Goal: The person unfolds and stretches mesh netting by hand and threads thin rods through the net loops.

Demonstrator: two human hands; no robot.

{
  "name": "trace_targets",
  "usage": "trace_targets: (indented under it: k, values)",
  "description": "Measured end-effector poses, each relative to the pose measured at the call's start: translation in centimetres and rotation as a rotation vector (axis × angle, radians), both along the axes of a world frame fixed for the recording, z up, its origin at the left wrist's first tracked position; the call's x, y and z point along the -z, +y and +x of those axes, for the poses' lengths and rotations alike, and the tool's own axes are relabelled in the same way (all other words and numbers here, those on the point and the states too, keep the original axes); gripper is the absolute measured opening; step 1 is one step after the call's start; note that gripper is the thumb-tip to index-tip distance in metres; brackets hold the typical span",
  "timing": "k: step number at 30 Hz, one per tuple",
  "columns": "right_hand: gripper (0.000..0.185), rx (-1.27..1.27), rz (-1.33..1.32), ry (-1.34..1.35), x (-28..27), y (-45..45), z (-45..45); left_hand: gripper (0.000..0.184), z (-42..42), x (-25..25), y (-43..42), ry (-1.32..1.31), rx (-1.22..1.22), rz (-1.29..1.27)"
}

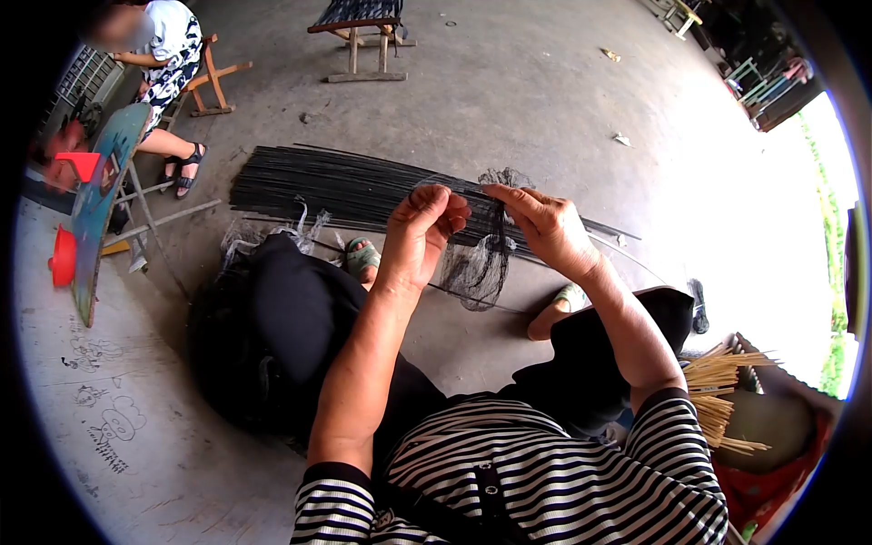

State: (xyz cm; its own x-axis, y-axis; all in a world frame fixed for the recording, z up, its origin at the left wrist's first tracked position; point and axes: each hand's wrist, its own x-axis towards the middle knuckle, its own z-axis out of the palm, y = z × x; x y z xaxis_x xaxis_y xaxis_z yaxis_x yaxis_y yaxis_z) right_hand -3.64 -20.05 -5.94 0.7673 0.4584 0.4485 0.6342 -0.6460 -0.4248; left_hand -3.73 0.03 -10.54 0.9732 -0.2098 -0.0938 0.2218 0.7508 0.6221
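Note:
Thin black netting hangs in loose folds between my two hands, above the floor and in front of my knees. My right hand is closed, its thumb and forefinger pinching the gathered upper part of the netting. Close by on the left, my left hand is raised with its fingertips pressed together. Whatever lies between those fingertips is too fine to make out. Behind the hands, a bundle of long thin black rods lies across the concrete floor.
A seated person is at the upper left, near a tilted board on folding legs. A wooden folding stool stands ahead. Pale sticks lie bundled at my right. Whitish netting is by my left knee.

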Motion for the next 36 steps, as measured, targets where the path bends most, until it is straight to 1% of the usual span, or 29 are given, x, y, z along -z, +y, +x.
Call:
trace_targets:
  k: [4,7,11,12,13,15,16,19,20,23,24,27,28,29,30,31,32,34,36]
  values:
    - [0.036,-0.008,-0.032,0.031,-0.1,0.0,-0.2,0.006,0.2,0.3,0.1,0.055,-0.039,-0.056]
    - [0.034,-0.019,0.016,-0.013,0.3,0.1,0.0,0.006,0.1,0.3,0.1,0.058,-0.028,-0.065]
    - [0.036,0.032,0.216,0.241,0.1,0.7,-0.5,0.008,-0.1,1.1,-0.2,0.105,0.099,-0.058]
    - [0.037,0.051,0.288,0.304,-0.3,1.3,-0.8,0.009,-0.3,1.1,-0.5,0.178,0.097,-0.025]
    - [0.038,0.071,0.36,0.367,-0.6,1.6,-0.9,0.009,-0.3,1.0,-0.5,0.16,0.093,-0.001]
    - [0.041,0.035,0.309,0.29,-0.8,1.1,-0.6,0.009,-0.3,0.8,-0.2,0.124,0.084,0.045]
    - [0.043,0.017,0.282,0.251,-0.9,0.7,-0.4,0.01,-0.1,0.9,0.1,0.105,0.037,0.033]
    - [0.048,-0.004,0.051,0.037,-0.6,0.0,0.1,0.009,0.3,0.5,1.0,0.063,-0.074,0.096]
    - [0.046,-0.014,0.003,-0.035,-0.8,0.0,-0.1,0.009,0.2,0.2,0.9,0.05,-0.082,0.112]
    - [0.036,0.011,-0.141,-0.082,0.1,0.2,-0.2,0.01,-0.1,-0.3,0.7,-0.012,-0.084,0.129]
    - [0.024,0.034,-0.12,-0.085,0.5,0.4,-0.1,0.01,-0.2,-0.1,0.6,-0.001,-0.057,0.09]
    - [0.016,0.107,0.115,0.163,0.5,1.4,-0.3,0.011,-0.4,0.5,0.0,0.05,0.035,0.003]
    - [0.02,0.104,0.292,0.275,-0.2,1.9,-0.5,0.012,-0.6,0.6,-0.3,0.082,0.071,-0.007]
    - [0.024,0.112,0.344,0.316,-0.3,1.9,-0.5,0.012,-0.8,0.6,-0.5,0.116,0.107,-0.017]
    - [0.028,0.121,0.395,0.357,-0.4,1.9,-0.3,0.012,-0.8,0.4,-0.7,0.082,0.124,-0.035]
    - [0.033,0.129,0.446,0.397,-0.5,1.9,-0.1,0.012,-0.7,0.3,-0.6,0.082,0.072,-0.031]
    - [0.039,0.096,0.418,0.388,-0.3,1.3,0.1,0.012,-0.5,0.2,-0.4,0.081,0.02,-0.027]
    - [0.035,0.055,0.244,0.203,-0.3,0.8,0.1,0.012,-0.1,0.2,0.2,0.075,-0.095,-0.002]
    - [0.032,0.026,0.063,0.068,-0.1,0.6,0.1,0.012,0.0,-0.1,0.6,0.059,-0.129,0.029]
